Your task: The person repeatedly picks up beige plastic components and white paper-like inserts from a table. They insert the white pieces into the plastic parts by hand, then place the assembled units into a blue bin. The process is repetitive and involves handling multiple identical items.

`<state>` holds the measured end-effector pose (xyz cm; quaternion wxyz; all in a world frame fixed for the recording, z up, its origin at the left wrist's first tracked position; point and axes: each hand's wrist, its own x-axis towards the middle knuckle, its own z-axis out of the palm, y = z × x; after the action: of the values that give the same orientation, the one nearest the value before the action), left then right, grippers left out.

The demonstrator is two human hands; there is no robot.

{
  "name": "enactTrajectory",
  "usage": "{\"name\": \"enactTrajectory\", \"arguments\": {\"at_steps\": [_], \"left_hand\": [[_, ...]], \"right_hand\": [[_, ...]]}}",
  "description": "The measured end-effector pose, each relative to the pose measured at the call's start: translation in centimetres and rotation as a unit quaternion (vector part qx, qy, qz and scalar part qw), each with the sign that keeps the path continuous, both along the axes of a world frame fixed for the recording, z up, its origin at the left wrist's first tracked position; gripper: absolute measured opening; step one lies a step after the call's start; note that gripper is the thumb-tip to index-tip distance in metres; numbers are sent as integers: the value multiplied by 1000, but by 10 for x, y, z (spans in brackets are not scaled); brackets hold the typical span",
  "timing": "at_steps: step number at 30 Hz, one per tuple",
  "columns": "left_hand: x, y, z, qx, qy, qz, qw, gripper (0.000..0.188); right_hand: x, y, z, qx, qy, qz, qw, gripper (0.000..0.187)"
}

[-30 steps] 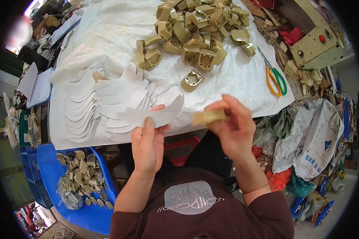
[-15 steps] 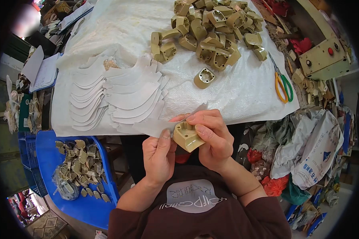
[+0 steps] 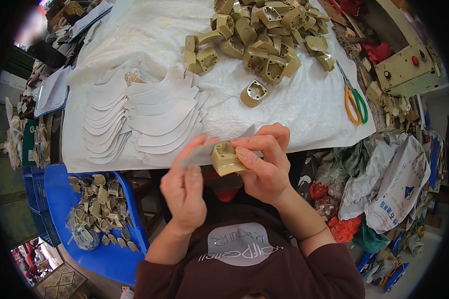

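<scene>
Just past the table's front edge, my right hand (image 3: 267, 167) grips an olive-beige plastic shoe heel (image 3: 226, 160), its holed, hollow face turned up. A thin pale grey sheet piece (image 3: 198, 156) runs behind the heel, and its far end pokes up beyond my right fingers. My left hand (image 3: 183, 192) is pinched on the near-left end of this sheet, a little apart from the heel; its fingertips are blurred. Straight ahead on the white cloth stands a single shoe heel (image 3: 254, 93). To the left lie overlapping rows of white curved cut pieces (image 3: 162, 117).
A heap of shoe heels (image 3: 264, 42) covers the table's far side. Scissors (image 3: 354, 102) with orange and green handles lie at the right. A blue tub (image 3: 97, 259) with small brownish parts stands at lower left; plastic bags (image 3: 389, 184) crowd the right.
My left hand has drawn left and away from the heel, with the sheet's end in its fingers. The heel has shifted slightly left and up in my right hand.
</scene>
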<state>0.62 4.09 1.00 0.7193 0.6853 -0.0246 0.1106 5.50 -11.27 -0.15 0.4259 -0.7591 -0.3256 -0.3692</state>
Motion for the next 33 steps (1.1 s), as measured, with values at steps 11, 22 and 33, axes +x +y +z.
{"name": "enactTrajectory", "arguments": {"at_steps": [11,22,33], "left_hand": [[1,-5,-2,190,-67,36,979,20],[16,-3,-20,131,-141,9,981,20],[17,-7,-16,204,-233,16,951,15]], "right_hand": [[-13,-8,27,-227,105,-52,967,32],[-2,-17,2,-17,186,104,977,32],[-6,-20,20,-95,236,191,948,32]]}}
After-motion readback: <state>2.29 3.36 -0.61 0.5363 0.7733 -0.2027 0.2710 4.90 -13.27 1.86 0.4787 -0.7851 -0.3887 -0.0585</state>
